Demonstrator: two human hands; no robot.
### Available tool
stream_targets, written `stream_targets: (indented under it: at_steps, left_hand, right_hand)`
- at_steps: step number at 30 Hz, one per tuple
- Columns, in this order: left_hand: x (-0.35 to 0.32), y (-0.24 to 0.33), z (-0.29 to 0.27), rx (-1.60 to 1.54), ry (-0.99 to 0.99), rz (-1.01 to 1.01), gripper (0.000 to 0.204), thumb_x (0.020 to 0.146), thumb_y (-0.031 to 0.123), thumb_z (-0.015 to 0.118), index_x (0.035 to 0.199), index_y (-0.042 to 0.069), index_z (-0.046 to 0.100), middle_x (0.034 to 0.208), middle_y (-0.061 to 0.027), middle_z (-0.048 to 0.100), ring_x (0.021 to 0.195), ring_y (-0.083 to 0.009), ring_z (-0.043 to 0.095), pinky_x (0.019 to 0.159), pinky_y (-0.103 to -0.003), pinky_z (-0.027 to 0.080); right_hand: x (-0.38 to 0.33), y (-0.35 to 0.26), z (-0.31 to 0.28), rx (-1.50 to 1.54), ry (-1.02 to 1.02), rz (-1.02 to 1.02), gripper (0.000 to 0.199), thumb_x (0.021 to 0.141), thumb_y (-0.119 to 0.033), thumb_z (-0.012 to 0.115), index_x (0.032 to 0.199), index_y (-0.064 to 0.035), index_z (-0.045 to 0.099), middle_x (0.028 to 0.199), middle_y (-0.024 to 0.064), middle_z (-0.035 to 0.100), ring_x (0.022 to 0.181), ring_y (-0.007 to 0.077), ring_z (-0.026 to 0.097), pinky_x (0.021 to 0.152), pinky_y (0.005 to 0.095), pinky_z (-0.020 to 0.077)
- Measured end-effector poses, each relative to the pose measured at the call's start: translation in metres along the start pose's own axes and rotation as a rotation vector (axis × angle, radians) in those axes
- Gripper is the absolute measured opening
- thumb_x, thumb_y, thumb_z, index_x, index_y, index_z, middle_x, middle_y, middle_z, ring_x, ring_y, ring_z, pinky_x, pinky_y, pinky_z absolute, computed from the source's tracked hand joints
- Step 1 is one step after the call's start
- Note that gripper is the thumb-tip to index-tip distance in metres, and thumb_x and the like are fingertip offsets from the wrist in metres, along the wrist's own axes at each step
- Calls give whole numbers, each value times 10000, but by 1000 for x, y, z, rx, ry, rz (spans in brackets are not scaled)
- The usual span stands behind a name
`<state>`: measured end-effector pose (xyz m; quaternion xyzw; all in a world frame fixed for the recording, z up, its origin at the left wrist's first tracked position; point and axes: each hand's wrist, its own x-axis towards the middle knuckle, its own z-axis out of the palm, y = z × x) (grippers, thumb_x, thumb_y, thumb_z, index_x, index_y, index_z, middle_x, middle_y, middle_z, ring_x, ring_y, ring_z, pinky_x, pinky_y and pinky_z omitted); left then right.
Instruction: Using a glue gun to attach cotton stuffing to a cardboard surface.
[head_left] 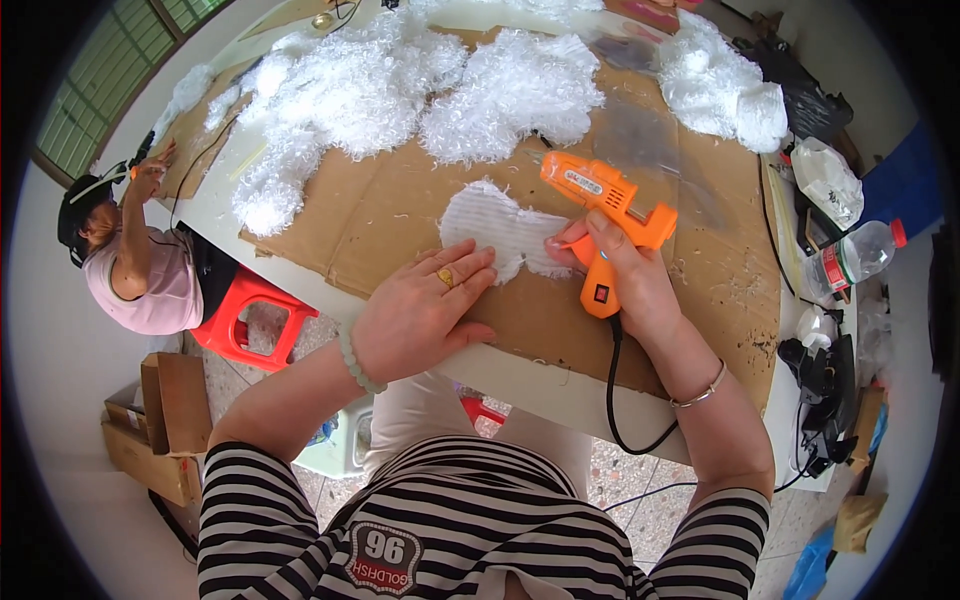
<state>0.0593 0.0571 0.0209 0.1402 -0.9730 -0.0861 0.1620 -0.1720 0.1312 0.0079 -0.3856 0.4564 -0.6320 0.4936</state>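
My right hand is wrapped round the handle of an orange glue gun. Its nozzle points to the far left, above the cardboard, and a black cord hangs from the handle's base. A small white ribbed fabric piece with frayed edges lies in front of me on the brown cardboard sheet. My left hand rests flat, its fingertips on the fabric's near left edge and its fingers stretched out. The right thumb and fingertips are close to the fabric's right end; whether they touch it I cannot tell.
Fluffy white fringed pieces heap across the table's far side. A plastic bottle with a red cap and black devices are at the right. Another person sits at the left by a red stool. Cardboard boxes stand below.
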Motion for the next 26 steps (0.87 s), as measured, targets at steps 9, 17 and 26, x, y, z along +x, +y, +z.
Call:
stream_targets:
  at_steps: [9,17,26]
  left_hand:
    - [0,-1,1,4,23,0,539,717,278,706,1138,-14,540,1271,-149,508,1184,-322,481,978,-416,392]
    - [-1,-2,2,17,22,18,570,714,278,703,1168,-12,519,1268,-155,509,1185,-343,476,982,-439,386]
    - [0,0,1,49,-8,10,582,717,292,697,1190,10,508,1276,-151,506,1192,-336,469,1012,-463,337]
  right_hand:
    - [-2,-6,-1,106,29,-15,281,940,-246,491,920,25,563,902,113,583,905,243,609,843,414,526]
    - [4,-32,-11,71,128,-129,303,948,-266,465,969,25,544,909,119,585,900,259,609,835,436,530]
    - [3,-23,-11,3,68,-94,299,946,-275,473,994,12,542,926,126,584,919,263,600,825,455,528]
